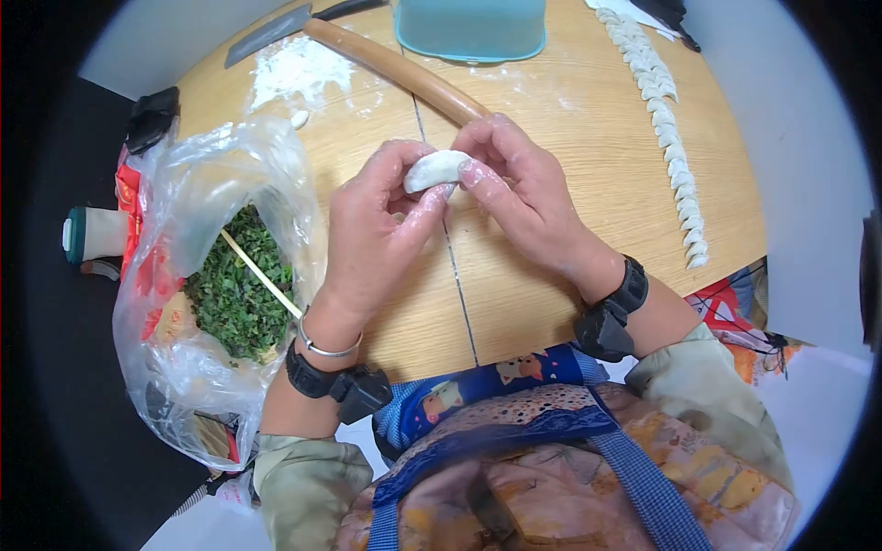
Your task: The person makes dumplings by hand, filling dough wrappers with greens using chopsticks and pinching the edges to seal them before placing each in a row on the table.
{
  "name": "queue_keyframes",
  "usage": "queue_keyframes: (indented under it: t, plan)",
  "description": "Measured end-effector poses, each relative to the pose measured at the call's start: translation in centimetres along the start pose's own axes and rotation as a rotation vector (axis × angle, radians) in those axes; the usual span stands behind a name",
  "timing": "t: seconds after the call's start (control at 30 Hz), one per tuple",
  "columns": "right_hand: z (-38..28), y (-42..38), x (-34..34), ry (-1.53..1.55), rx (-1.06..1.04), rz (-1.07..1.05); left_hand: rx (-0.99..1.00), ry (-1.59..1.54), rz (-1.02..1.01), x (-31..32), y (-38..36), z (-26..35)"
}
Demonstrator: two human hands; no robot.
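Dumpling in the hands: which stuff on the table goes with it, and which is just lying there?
Goes with it: dumpling, left hand, right hand, green filling with stick, row of finished dumplings, rolling pin, flour.

Just lying there: teal tub, knife, bottle.

The dumpling [435, 169] is pale white, like the row of dumplings [663, 110] on the tan wooden board [551, 138]. The chopped filling [234, 294] is dark green (in a clear bag [197, 197]), the tub [470, 28] is teal, and the apron [514, 459] is patterned blue and orange.
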State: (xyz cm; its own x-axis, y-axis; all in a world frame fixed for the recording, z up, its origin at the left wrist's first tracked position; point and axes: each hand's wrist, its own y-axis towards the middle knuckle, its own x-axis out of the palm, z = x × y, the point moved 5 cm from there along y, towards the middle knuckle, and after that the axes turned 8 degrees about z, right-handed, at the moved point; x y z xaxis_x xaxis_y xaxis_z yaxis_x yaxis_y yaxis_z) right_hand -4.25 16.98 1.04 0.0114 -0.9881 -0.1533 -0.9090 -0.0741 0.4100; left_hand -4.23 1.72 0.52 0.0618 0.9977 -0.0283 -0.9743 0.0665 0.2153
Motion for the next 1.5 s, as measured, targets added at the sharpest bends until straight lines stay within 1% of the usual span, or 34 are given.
queue_keyframes:
  t: [0.07,0.1,0.17,0.3,0.37,0.4,0.47,0.5,0.57,0.7,0.77,0.9,0.97,1.07,1.2,1.27,1.4,1.47,1.5]
  plan:
    - [0.5,-0.1,0.2,0.038,0.093,-0.079,-0.019,0.052,-0.037,0.2,-0.1,0.0]
    - [0.5,-0.1,0.2,0.038,0.095,-0.079,-0.021,0.052,-0.037,0.2,-0.1,-0.1]
    - [0.7,-0.2,0.4,0.173,0.189,-0.078,0.021,0.116,-0.051,0.2,-0.1,0.0]
    - [0.6,0.0,0.0,0.176,0.242,-0.069,0.07,0.137,-0.015,0.1,-0.1,0.0]
    - [0.7,-0.1,0.0,0.209,0.32,-0.057,0.096,0.166,-0.004,0.0,0.0,0.0]
    - [0.8,-0.1,0.0,0.209,0.32,-0.056,0.096,0.166,-0.005,0.0,-0.1,-0.1]
    - [0.6,0.0,0.0,0.0,0.127,-0.112,0.102,0.201,0.007,-0.2,-0.1,-0.2]
    - [0.5,0.0,0.2,0.001,0.128,-0.112,0.102,0.202,0.006,-0.1,-0.1,-0.3]
    - [-0.5,0.0,0.4,-0.108,-0.067,-0.051,0.11,0.144,0.045,-0.2,0.0,-0.3]
    - [-0.3,0.0,0.2,-0.204,-0.102,-0.031,0.099,0.113,0.035,-0.1,-0.2,0.0]
    - [-0.3,0.0,-0.1,-0.213,-0.112,0.01,0.044,0.081,0.033,0.1,-0.3,0.2]
    - [-0.9,0.1,0.0,-0.296,-0.116,-0.004,0.073,0.119,0.009,0.1,-0.2,0.1]
    - [-1.5,0.0,0.2,-0.385,-0.281,0.013,0.073,0.105,0.002,0.1,-0.2,0.1]
    - [-1.4,0.0,0.0,-0.433,-0.282,0.006,0.036,0.082,-0.024,0.2,-0.2,-0.1]
    - [-1.3,-0.1,0.0,-0.414,-0.255,0.01,-0.013,0.065,-0.034,0.5,-0.3,0.5]
    - [-1.8,0.0,-0.1,-0.417,-0.308,0.054,-0.09,-0.02,-0.059,0.6,-0.4,0.4]
    - [-1.6,0.0,-0.1,-0.404,-0.329,0.008,-0.131,-0.113,-0.122,0.3,-0.2,0.2]
    - [-1.4,0.0,-0.2,-0.368,-0.262,0.014,-0.16,-0.128,-0.111,0.3,-0.2,0.1]
    - [-1.5,-0.1,-0.2,-0.368,-0.262,0.014,-0.16,-0.128,-0.112,0.3,-0.2,0.1]
